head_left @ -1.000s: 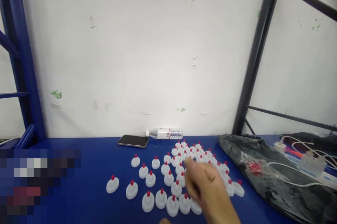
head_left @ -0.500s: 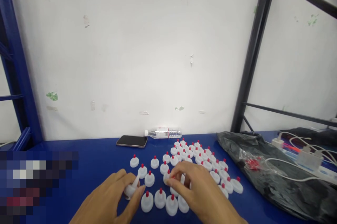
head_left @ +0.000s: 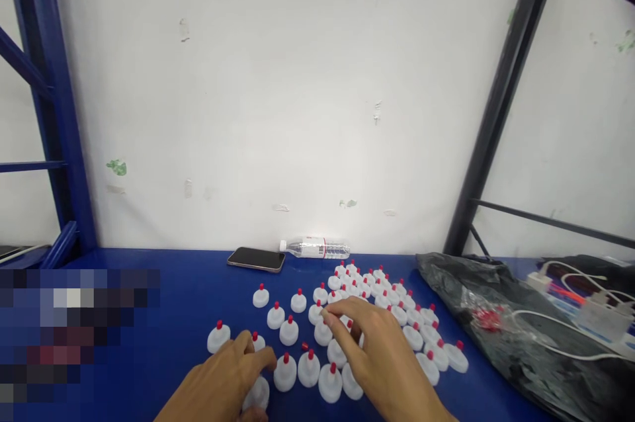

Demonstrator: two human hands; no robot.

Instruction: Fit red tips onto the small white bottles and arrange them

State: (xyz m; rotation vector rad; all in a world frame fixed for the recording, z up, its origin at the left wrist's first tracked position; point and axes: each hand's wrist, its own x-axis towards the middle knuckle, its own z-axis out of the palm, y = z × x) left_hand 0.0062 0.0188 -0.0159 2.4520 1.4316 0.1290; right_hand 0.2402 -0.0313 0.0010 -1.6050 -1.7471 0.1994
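Note:
My left hand (head_left: 225, 379) is low at the front, its fingers and thumb curled around a small white squeeze bottle (head_left: 256, 395); my fingers hide its top. A red-tipped bottle (head_left: 218, 337) stands beyond this hand's knuckles, and another (head_left: 258, 343) is partly covered by its fingers. Over the front of the bottle group, my right hand (head_left: 374, 349) has thumb and index finger pinched together; whatever is between them is too small to make out. Between the hands, a loose red cap (head_left: 304, 346) lies on the blue table. Nearby bottles (head_left: 284, 374) stand upright with red caps.
Many capped bottles (head_left: 381, 301) crowd the table's right middle. A phone (head_left: 256, 259) and a clear water bottle (head_left: 315, 248) lie by the wall. Black plastic sheeting (head_left: 446, 283), a packet of red pieces (head_left: 489, 318) and a white power strip with cables (head_left: 605, 319) are at right.
The bottle in my left hand, its bare spout visible before, has moved down toward the front edge. A loose red cap now shows between my hands. The view has shifted slightly left.

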